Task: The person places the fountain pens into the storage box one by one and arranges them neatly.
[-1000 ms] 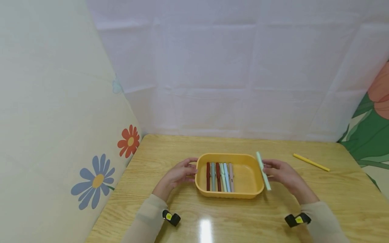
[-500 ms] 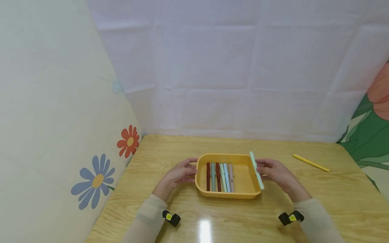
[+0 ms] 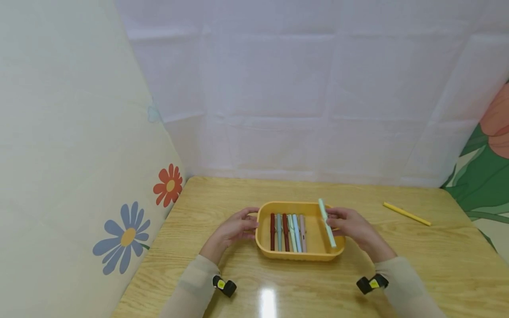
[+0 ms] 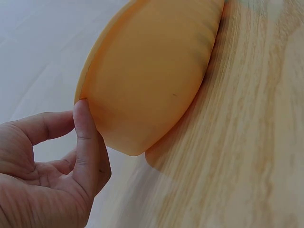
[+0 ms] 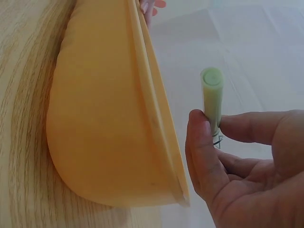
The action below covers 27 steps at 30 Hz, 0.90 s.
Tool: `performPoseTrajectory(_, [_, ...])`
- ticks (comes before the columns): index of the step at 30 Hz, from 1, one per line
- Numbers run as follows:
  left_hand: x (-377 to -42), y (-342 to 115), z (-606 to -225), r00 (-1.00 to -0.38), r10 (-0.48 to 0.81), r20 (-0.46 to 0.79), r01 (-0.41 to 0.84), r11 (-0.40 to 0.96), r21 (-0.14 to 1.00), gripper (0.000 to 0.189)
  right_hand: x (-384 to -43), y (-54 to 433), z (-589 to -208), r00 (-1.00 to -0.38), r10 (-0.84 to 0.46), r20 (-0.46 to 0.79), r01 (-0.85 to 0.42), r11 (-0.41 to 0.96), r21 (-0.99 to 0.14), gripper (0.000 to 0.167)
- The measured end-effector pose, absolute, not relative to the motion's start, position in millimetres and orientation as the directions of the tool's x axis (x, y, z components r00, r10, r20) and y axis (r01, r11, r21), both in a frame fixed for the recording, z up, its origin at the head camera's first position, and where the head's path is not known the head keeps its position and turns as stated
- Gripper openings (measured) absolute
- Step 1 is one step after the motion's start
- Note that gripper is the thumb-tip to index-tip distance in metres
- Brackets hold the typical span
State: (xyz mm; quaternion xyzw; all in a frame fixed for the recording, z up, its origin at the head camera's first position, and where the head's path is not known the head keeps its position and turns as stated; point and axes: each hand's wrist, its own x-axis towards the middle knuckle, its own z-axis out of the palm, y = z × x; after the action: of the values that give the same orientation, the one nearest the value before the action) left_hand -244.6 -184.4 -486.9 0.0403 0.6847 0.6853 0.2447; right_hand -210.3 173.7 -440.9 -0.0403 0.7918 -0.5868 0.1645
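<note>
A shallow yellow tray [image 3: 322,256] stands on the table. Inside it several capped pens lie side by side: two dark red pens [image 3: 272,232], a grey-blue pen [image 3: 279,232], a pale green one, a light blue pen [image 3: 296,232] and a pinkish pen [image 3: 303,232]. My left hand [image 3: 238,227] pinches the tray's left rim between thumb and finger, as the left wrist view shows at the rim [image 4: 88,78]. My right hand [image 3: 351,225] pinches another pale green pen [image 3: 327,223] mid-length, held above the tray's right part and slightly tilted; its round end [image 5: 213,77] shows in the right wrist view.
A yellow pen [image 3: 407,213] lies on the wooden table [image 3: 302,287] to the right, beyond my right hand. A white cloth [image 3: 278,88] hangs behind the table's back edge, and a flower-printed wall [image 3: 71,154] borders the left side.
My right hand has carried the pale green pen leftward, from beyond the tray's right rim to over its inside. The left hand stays at the left rim.
</note>
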Motion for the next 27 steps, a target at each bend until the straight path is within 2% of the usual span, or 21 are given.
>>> performPoseTrajectory(12, [-243,-184,-486,-0.881,0.383,-0.279,-0.279,0.057,0.959,0.053,-211,160,-443,-0.942,-0.226,-0.248,0.170,0.316,-0.933,0.047])
performPoseTrajectory(27, [-244,-184,-486,-0.877,0.384,-0.289,-0.291,0.055,0.955,0.054,-210,151,-445,-0.929,-0.258,-0.266,0.179,0.316,-0.932,0.049])
